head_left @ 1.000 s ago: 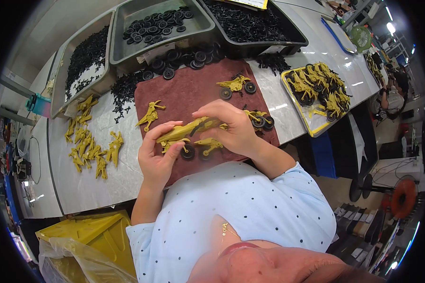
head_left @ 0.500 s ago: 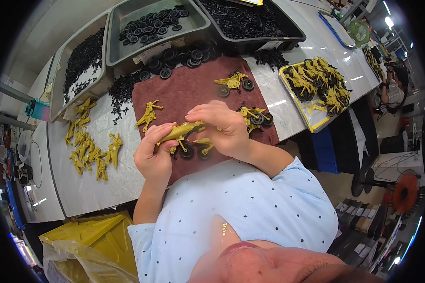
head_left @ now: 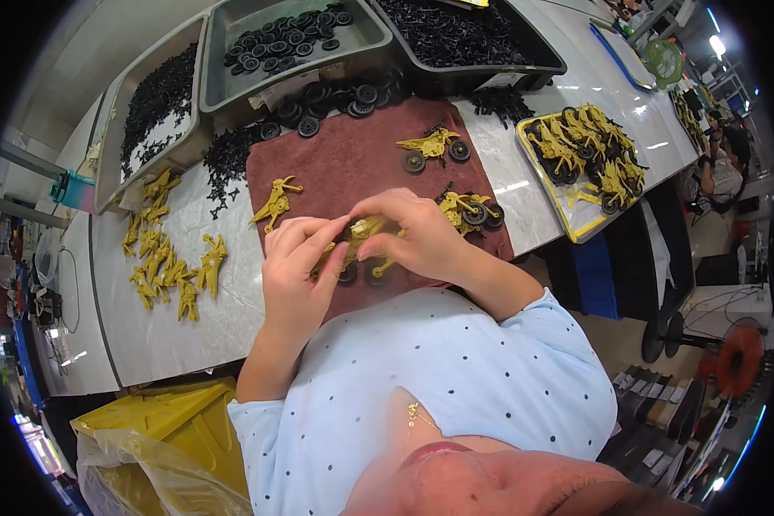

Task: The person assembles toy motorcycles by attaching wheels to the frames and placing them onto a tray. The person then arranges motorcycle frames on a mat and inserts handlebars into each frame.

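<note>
Over the dark red cloth [head_left: 344, 163], both my hands close around a yellow toy motorcycle body [head_left: 367, 229]. My left hand [head_left: 297, 267] grips it from the left, thumb and fingers pinched. My right hand [head_left: 417, 236] holds its other side, fingers bent over it. Much of the body is hidden by my fingers. Beneath my hands, a yellow part with black wheels [head_left: 380, 270] shows partly. A bare yellow body [head_left: 275, 204] lies left of my hands. A wheeled toy motorcycle [head_left: 432, 144] lies beyond them, with more wheeled ones [head_left: 464, 211] to the right.
At the back stand a bin of small black parts [head_left: 199, 86], a grey bin of wheels [head_left: 365, 53] and another black-parts bin [head_left: 546, 67]. Loose wheels [head_left: 308, 126] lie before them. Yellow bodies [head_left: 165, 267] lie left. A yellow-rimmed tray [head_left: 581, 232] holds toy motorcycles at right.
My left fingers have shifted up and right, closer to my right hand. The yellow body has turned, and less of it shows between my hands. The view has shifted slightly.
</note>
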`<state>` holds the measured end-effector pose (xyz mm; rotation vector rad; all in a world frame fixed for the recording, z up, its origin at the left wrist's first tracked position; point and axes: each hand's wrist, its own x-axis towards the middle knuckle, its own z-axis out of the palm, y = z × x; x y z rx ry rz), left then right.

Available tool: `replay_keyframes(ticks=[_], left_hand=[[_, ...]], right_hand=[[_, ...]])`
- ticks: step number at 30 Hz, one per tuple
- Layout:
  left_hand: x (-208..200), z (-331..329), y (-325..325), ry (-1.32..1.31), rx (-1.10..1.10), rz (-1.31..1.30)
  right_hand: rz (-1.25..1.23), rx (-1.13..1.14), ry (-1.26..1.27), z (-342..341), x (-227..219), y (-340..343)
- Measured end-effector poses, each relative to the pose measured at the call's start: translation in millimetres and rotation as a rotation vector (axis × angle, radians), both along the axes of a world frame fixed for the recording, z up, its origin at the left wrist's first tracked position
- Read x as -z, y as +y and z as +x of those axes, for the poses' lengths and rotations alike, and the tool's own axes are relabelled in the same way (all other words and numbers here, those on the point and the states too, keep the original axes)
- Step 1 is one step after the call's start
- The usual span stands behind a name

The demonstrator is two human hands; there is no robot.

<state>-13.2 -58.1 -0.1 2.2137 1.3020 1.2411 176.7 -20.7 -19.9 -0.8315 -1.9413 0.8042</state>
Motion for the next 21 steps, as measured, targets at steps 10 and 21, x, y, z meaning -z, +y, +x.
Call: replay_keyframes(ticks=[10, 21], left_hand=[[-17.1, -9.2, 28.9, 0.247, 0.261, 0.598], [-14.2, -18.8, 28.9, 0.297, 0.389, 0.750]], right_hand=[[0.013, -0.139, -0.034, 9.3, -15.5, 4.0], [0.066, -0.213, -0.035, 10.0, -16.2, 1.9]])
